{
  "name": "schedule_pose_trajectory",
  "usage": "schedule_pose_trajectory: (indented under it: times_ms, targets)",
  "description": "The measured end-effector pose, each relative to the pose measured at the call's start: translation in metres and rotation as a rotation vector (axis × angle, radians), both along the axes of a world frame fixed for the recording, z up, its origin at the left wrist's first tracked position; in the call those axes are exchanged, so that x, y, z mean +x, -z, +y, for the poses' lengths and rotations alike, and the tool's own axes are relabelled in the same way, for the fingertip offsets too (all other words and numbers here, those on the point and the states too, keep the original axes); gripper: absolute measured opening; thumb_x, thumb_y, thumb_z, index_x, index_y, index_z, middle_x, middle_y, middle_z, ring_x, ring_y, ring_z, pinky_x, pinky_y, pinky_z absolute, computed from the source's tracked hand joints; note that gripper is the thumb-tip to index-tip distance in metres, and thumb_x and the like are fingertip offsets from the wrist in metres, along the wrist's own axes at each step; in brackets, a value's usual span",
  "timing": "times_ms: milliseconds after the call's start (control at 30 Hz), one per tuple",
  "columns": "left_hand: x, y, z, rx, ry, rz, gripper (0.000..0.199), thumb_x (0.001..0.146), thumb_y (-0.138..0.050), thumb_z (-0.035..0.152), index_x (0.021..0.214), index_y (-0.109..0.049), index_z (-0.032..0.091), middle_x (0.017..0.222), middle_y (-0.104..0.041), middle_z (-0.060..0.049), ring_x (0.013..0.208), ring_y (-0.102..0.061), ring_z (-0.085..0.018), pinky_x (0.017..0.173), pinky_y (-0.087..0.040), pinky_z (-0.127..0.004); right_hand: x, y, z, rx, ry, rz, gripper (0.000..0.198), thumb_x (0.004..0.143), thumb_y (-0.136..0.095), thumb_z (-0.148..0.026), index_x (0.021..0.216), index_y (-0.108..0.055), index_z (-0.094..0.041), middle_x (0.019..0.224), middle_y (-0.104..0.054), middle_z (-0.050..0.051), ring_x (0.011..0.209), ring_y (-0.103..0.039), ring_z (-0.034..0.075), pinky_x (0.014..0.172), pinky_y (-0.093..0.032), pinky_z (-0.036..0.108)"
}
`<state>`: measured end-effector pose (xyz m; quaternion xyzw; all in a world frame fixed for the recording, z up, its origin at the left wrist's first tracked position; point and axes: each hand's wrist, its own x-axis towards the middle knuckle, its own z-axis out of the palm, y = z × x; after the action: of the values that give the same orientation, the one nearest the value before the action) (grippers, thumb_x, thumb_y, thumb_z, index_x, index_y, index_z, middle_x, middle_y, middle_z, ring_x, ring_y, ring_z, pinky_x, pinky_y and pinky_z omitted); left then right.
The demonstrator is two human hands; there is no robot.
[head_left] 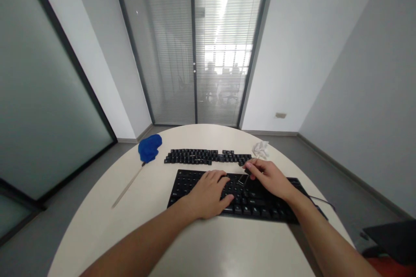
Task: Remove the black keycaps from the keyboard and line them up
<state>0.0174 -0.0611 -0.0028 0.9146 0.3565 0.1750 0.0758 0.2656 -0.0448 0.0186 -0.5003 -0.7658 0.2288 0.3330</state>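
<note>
A black keyboard lies across the table in front of me. My left hand rests on its left-middle part, palm down, thumb apart from the fingers, holding nothing. Over the keyboard, right of centre, my right hand is closed on a small wire keycap puller. The puller's wire end points down at the keys; whether it grips one I cannot tell. Behind the keyboard, loose black keycaps are laid out in rows, with the right end of the rows close to my right fingertips.
On the left of the round white table lies a blue cloth duster with a long thin handle. Crumpled white tissue sits at the back right. A cable runs off to the right. A dark chair stands at lower right.
</note>
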Motion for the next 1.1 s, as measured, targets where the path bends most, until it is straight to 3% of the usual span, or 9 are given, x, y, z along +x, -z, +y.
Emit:
schedule_pose_trajectory:
  times_ms: [300, 867, 1100]
  targets:
    - [-0.018, -0.008, 0.015, 0.038, 0.003, -0.016, 0.023, 0.083, -0.060, 0.028, 0.104, -0.059, 0.020, 0.110, -0.060, -0.008, 0.106, -0.053, -0.026, 0.098, -0.042, -0.042, -0.021, -0.006, -0.009, -0.034, -0.082, -0.090, 0.038, 0.100, -0.042, -0.047, 0.084, -0.063, -0.019, 0.065, -0.063, 0.000, 0.064, -0.060, 0.017, 0.063, -0.043, 0.028]
    - [-0.019, -0.003, 0.018, -0.010, 0.052, -0.109, 0.025, 0.086, -0.061, 0.028, 0.110, -0.061, 0.022, 0.113, -0.058, -0.008, 0.109, -0.052, -0.026, 0.098, -0.042, -0.043, -0.028, -0.009, -0.016, 0.018, -0.268, -0.171, 0.038, 0.095, -0.052, -0.048, 0.078, -0.071, -0.019, 0.068, -0.069, 0.003, 0.063, -0.060, 0.017, 0.062, -0.046, 0.028]
    - [-0.018, -0.004, 0.018, -0.006, 0.056, -0.096, 0.024, 0.086, -0.060, 0.028, 0.109, -0.062, 0.022, 0.112, -0.058, -0.008, 0.107, -0.053, -0.026, 0.098, -0.042, -0.042, -0.021, -0.004, -0.010, -0.101, -0.171, -0.106, 0.038, 0.098, -0.046, -0.048, 0.083, -0.067, -0.019, 0.073, -0.071, 0.003, 0.068, -0.066, 0.019, 0.065, -0.048, 0.029]
